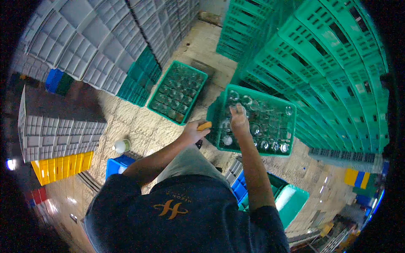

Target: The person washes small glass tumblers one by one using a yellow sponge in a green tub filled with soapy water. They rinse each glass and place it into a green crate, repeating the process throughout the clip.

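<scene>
My left hand [193, 132] is closed around a small yellow-orange piece [205, 126], whose kind I cannot make out. It is just left of a green plastic crate [260, 90] filled with rows of clear glass jars [256, 130]. Inside that crate, toward its far left, my right hand [239, 119] has its fingers closed at the top of a glass jar [246, 113]. The fingers partly hide that jar.
Another green crate [152, 98] of glass jars sits on the wet-looking floor ahead. Tall green crate stacks [320, 63] rise at the right, grey stacks [97, 38] at the left. A white-and-green jug [122, 146] and blue bin [113, 168] are near my left arm.
</scene>
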Available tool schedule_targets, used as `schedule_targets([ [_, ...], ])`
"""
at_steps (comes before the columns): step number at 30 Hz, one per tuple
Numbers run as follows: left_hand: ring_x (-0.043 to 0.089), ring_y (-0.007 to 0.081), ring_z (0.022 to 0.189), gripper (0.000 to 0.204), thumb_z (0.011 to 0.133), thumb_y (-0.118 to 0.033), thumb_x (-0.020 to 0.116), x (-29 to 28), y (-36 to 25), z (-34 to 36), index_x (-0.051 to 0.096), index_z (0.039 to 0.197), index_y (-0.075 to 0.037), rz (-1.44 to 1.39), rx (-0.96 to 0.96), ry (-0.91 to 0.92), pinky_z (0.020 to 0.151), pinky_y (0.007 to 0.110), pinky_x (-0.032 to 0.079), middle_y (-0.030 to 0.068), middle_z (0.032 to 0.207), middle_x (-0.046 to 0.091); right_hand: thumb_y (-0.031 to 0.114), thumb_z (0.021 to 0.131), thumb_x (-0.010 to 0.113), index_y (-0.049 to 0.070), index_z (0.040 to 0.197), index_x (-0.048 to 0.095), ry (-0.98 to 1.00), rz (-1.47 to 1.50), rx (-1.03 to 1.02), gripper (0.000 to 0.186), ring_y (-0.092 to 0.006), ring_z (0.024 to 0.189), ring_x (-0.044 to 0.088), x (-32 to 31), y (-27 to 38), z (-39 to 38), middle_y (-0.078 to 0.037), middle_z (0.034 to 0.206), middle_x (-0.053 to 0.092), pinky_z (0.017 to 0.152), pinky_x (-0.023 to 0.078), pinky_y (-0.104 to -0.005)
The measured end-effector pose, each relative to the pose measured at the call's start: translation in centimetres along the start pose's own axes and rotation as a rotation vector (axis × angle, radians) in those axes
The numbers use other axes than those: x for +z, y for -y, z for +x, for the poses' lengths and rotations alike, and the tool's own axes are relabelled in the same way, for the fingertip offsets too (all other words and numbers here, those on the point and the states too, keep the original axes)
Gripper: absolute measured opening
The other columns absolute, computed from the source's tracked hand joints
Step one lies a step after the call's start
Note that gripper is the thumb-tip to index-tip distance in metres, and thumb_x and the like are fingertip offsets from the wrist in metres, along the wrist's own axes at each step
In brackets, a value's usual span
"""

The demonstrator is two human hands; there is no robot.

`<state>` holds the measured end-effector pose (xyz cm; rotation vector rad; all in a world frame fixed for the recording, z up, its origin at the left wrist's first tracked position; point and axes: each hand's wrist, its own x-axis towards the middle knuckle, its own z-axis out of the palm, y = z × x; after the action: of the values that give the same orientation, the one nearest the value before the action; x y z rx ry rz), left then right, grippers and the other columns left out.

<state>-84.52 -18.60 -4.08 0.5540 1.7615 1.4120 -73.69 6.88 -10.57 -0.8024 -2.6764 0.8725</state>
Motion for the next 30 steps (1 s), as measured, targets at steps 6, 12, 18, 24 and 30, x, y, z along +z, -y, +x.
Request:
schedule_targets([
  [6,0.059,0.0131,0.058,0.024,0.091,-0.009,0.072,-8.0,0.8,-6.7,0.066,0.113,-0.003,-0.321,-0.253,-0.280,0.054,0.029,0.049,0.0031,0.080,0.063,0.028,0.096,0.061,0.012,0.109,0.070,0.248,-0.650,-0.270,0.023,-0.0395,0.095,0.070,4.4,-1.7,4.8,-0.018,0.111,0.067,0.074,0.060,-0.0502],
  [12,0.059,0.0170,0.055,0.023,0.092,-0.007,0.068,-9.6,-0.2,-7.2,0.064,0.113,-0.002,-0.587,-0.314,-0.439,0.051,0.031,0.047,0.0093,0.082,0.066,0.017,0.090,0.063,0.015,0.124,0.067,0.494,-0.609,-0.171,0.035,-0.0412,0.096,0.071,1.8,0.7,6.2,-0.023,0.115,0.064,0.082,0.060,-0.0502],
  [18,0.058,0.0152,0.056,0.019,0.092,-0.011,0.070,-6.9,-2.6,-3.3,0.065,0.110,-0.007,-0.706,-0.314,-0.255,0.051,0.031,0.047,0.0050,0.080,0.064,0.017,0.080,0.073,0.019,0.127,0.066,0.434,-0.618,-0.218,0.048,-0.0394,0.095,0.072,-2.7,3.5,6.2,-0.023,0.117,0.066,0.082,0.061,-0.0483],
  [24,0.064,0.0192,0.063,0.019,0.092,-0.012,0.072,-3.3,-5.1,1.3,0.067,0.110,-0.008,-0.788,-0.337,-0.073,0.055,0.036,0.052,0.0061,0.086,0.069,0.017,0.076,0.080,0.014,0.129,0.065,0.198,-0.291,-0.191,0.055,-0.0379,0.087,0.073,-8.8,2.8,3.8,-0.022,0.100,0.072,0.076,0.061,-0.0477],
  [30,0.068,0.0175,0.071,0.034,0.095,-0.014,0.070,3.0,-7.8,5.3,0.062,0.128,-0.008,-0.607,-0.184,0.061,0.061,0.034,0.054,0.0071,0.114,0.072,0.004,0.083,0.076,0.012,0.138,0.059,0.090,0.947,0.415,0.057,-0.0206,0.097,0.070,-14.7,2.3,-4.6,-0.012,0.118,0.070,0.080,0.061,-0.0361],
])
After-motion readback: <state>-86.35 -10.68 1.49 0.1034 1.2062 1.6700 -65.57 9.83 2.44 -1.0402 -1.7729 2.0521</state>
